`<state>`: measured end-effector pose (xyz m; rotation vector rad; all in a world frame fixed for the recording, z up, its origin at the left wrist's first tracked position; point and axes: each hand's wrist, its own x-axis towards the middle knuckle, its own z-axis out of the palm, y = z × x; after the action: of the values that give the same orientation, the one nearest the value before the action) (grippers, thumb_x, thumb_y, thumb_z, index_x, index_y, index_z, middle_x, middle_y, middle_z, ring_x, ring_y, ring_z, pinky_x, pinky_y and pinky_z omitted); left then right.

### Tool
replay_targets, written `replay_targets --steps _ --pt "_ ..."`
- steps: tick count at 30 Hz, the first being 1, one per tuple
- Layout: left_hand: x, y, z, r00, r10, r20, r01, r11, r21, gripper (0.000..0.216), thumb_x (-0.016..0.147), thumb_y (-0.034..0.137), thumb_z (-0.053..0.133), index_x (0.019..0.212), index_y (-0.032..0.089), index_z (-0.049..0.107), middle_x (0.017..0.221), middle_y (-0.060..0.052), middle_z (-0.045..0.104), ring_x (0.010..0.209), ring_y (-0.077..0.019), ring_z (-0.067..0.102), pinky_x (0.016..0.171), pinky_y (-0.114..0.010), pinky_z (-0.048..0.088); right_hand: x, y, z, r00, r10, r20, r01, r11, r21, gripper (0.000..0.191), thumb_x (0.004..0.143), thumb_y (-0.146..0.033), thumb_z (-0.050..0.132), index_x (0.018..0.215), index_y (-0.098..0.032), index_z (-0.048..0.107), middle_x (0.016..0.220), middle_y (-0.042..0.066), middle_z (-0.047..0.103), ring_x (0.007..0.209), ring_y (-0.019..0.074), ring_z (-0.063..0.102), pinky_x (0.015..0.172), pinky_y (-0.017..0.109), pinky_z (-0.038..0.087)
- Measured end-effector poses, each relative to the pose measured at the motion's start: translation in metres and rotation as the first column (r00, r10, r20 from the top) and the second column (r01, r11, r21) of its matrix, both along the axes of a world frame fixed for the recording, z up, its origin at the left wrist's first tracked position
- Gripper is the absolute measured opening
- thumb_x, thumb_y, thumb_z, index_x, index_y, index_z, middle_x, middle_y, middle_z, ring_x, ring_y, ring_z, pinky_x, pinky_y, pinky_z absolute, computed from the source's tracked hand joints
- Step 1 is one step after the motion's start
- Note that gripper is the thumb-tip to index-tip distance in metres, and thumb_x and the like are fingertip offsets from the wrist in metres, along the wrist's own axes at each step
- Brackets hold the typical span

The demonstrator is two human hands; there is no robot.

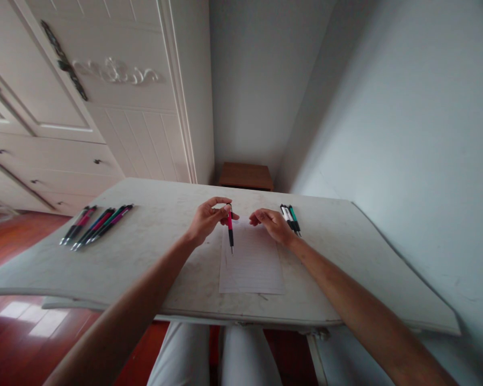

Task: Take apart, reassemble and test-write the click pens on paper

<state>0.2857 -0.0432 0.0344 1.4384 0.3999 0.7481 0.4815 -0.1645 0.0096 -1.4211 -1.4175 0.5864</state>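
Note:
My left hand [208,216] pinches a red and black pen [230,229] by its top end. The pen hangs tip down over the upper left of a lined sheet of paper [251,262]. Beside it my right hand [272,224] rests on the top edge of the paper with its fingers curled loosely and nothing visible in them. Just right of that hand lie three pens [291,219] with white, green and black barrels.
A row of several pens [96,224] in red, blue, green and purple lies on the left of the worn white table [153,257]. A white wardrobe [104,91] stands behind, a wall [406,161] runs along the right, and a brown stool [246,176] sits in the far corner.

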Motion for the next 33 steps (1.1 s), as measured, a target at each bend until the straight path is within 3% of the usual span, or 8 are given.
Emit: replay_targets --steps 8,17,22,29,33 --pt "0.0005 -0.0008 0.0000 1.000 -0.006 -0.013 0.006 1.000 0.008 0.060 0.076 0.052 0.074 0.116 0.013 0.053 0.069 -0.008 0.072 0.056 -0.0140 0.062 0.056 -0.026 0.042 -0.0015 -0.0004 0.0015 0.999 0.034 0.035 -0.033 0.999 -0.030 0.055 0.092 -0.065 0.043 0.087 -0.017 0.068 0.081 0.007 0.071 0.078 0.0178 0.065 0.076 0.031 0.050" --pt "0.0009 0.0007 -0.0025 1.000 -0.025 -0.013 0.026 0.999 0.033 0.050 0.074 0.052 0.076 0.098 0.015 0.052 0.068 -0.008 0.073 0.055 -0.0135 0.061 0.056 -0.026 0.044 -0.0016 0.0004 0.0009 0.998 0.047 0.032 -0.045 0.998 -0.042 0.056 0.091 -0.067 0.044 0.085 -0.016 0.067 0.079 0.007 0.070 0.076 0.0178 0.065 0.074 0.030 0.049" --pt "0.0010 0.0005 -0.0014 0.999 0.038 -0.004 -0.038 0.998 0.042 0.054 0.074 0.053 0.075 0.105 0.014 0.054 0.066 -0.007 0.072 0.051 -0.0127 0.059 0.054 -0.025 0.043 -0.0021 -0.0004 0.0013 0.998 0.040 0.038 -0.038 0.998 -0.051 0.056 0.091 -0.066 0.044 0.085 -0.016 0.068 0.080 0.007 0.071 0.076 0.0177 0.065 0.074 0.030 0.049" --pt "0.0002 -0.0005 0.0008 0.999 0.037 -0.002 -0.037 0.999 0.026 0.049 0.071 0.051 0.078 0.094 0.016 0.054 0.064 -0.007 0.072 0.051 -0.0125 0.058 0.053 -0.026 0.043 -0.0019 -0.0003 0.0007 0.998 0.041 0.039 -0.039 0.998 -0.045 0.055 0.092 -0.065 0.045 0.086 -0.016 0.068 0.080 0.007 0.071 0.076 0.0178 0.065 0.073 0.031 0.050" --pt "-0.0004 -0.0003 0.0026 0.997 0.078 -0.005 -0.078 0.997 0.013 0.054 0.072 0.053 0.076 0.103 0.014 0.055 0.064 -0.006 0.071 0.049 -0.0123 0.057 0.052 -0.025 0.042 -0.0020 -0.0003 0.0007 0.998 0.039 0.048 -0.037 0.998 -0.046 0.056 0.091 -0.066 0.044 0.085 -0.016 0.069 0.079 0.007 0.071 0.075 0.0178 0.065 0.073 0.031 0.050"
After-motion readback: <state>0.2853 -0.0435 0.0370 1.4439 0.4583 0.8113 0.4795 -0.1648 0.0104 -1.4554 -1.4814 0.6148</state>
